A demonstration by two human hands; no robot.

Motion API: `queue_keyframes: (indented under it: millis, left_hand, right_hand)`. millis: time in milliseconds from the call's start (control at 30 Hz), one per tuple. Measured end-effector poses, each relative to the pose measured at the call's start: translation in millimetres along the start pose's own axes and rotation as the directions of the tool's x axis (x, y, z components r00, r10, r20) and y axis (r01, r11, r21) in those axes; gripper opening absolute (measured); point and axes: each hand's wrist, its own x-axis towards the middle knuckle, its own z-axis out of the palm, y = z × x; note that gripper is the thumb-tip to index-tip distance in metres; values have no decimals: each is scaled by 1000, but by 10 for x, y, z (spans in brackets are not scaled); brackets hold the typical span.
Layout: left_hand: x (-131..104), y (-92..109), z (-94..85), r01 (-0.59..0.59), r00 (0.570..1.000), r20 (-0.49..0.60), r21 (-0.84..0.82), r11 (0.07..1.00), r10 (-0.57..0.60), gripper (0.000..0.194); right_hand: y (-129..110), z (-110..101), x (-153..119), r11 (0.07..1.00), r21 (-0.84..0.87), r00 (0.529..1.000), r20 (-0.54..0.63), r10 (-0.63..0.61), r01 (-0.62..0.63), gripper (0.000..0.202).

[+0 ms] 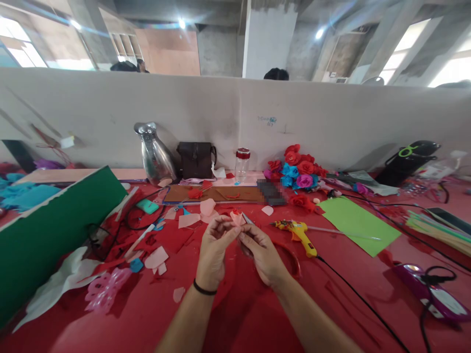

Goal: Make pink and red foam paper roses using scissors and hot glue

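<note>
My left hand (217, 238) pinches a small pink paper flower (237, 218) with a red centre, in the middle of the head view. My right hand (262, 250) meets it from the other side, thumb and fingers closed on the flower's lower part. Red-handled scissors (294, 260) show partly beneath and beside my right hand, most of them hidden by it. To the right lies a yellow hot glue gun (300, 233) with a clear glue stick in its back. Loose pink paper petals (208, 208) lie just beyond my left hand.
Finished paper flowers (303, 166) are heaped at the back right, near a lidded jar (242, 164). A metal jug (154, 154) and dark bag (196, 159) stand against the partition (206, 108). A green board (62, 230) rises at left; a light green sheet (360, 223) lies right.
</note>
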Motion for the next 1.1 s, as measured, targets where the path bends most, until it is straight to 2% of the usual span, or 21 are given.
queue_keyframes:
  millis: [67, 133, 267, 367, 567, 667, 733, 833, 900, 967, 1100]
  left_hand:
    - [-12, -5, -11, 26, 1000, 4, 19, 999, -26, 32]
    - [-28, 4, -19, 99, 995, 28, 24, 995, -100, 28]
    - [-57, 40, -12, 181, 983, 40, -20, 983, -180, 22]
    - [-68, 41, 4, 155, 987, 36, 21, 988, -155, 17]
    - [-89, 0, -3, 14, 999, 47, 130, 991, -21, 15]
    - [-122, 37, 10, 29, 998, 52, 73, 997, -33, 18]
    - [-144, 98, 43, 72, 995, 66, 13, 997, -73, 19]
    - [-147, 238, 109, 70, 992, 109, -44, 997, -64, 17]
    - [-120, 335, 142, -6, 991, 134, -53, 999, 13, 16]
    - [-80, 405, 158, -84, 986, 141, -52, 995, 91, 16]
    - [-47, 412, 168, -103, 988, 116, -36, 994, 107, 13]
  right_hand:
    - [7, 0, -6, 1000, 2, 1000, -15, 4, -4, 18]
    - [10, -1, -9, 1000, -1, 1000, -23, 11, -11, 19]
    - [-6, 4, -12, 1000, 1, 1000, -9, 1, -1, 21]
    - [-28, 17, -15, 999, -39, 1000, -8, -26, 25, 21]
    - [-34, 32, -27, 988, -147, 998, -27, -56, 51, 23]
    - [-38, 25, -57, 982, -164, 995, -6, -98, 96, 21]
    - [-56, 12, -82, 962, -232, 990, 50, -135, 143, 17]
    - [-88, -24, -103, 843, -445, 953, 133, -271, 302, 12]
    - [-91, -54, -100, 721, -554, 904, 169, -393, 417, 14]
    - [-73, -80, -88, 650, -596, 863, 161, -479, 472, 17]
    - [-52, -77, -98, 689, -571, 849, 28, -527, 447, 13]
